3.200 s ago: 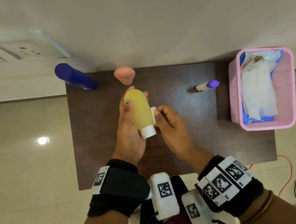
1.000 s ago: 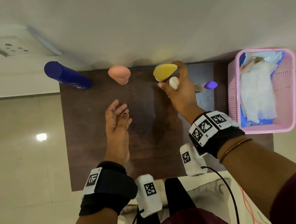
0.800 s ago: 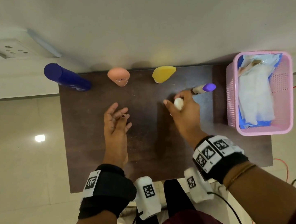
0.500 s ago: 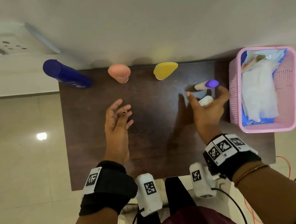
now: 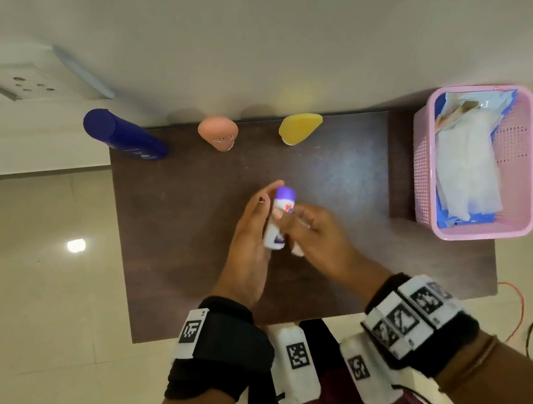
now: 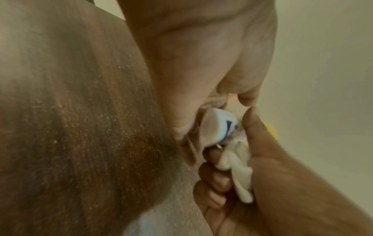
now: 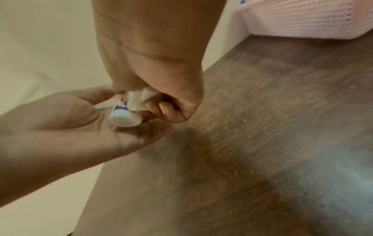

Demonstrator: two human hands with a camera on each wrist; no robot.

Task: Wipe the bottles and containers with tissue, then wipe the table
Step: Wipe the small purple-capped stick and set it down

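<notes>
A small white bottle with a purple cap [image 5: 279, 218] stands upright above the middle of the dark table [image 5: 180, 224]. My left hand [image 5: 250, 233] lies against it with nearly straight fingers, and its base rests on that palm [image 7: 70, 119]. My right hand [image 5: 315, 233] grips a crumpled white tissue [image 6: 236, 162] and presses its thumb [image 6: 256, 135] on the bottle's side [image 6: 220, 126]. In the right wrist view the tissue [image 7: 139, 99] touches the bottle [image 7: 125, 118].
Along the table's far edge stand a blue bottle [image 5: 124, 137], a peach bottle [image 5: 218, 132] and a yellow bottle [image 5: 298, 128]. A pink basket [image 5: 530, 168] with tissues sits at the far right corner. Cables run on the floor to the right.
My right hand set the yellow bottle down at the back, took the purple-capped bottle from beside the basket and brought it to the middle. My left hand came up against it.
</notes>
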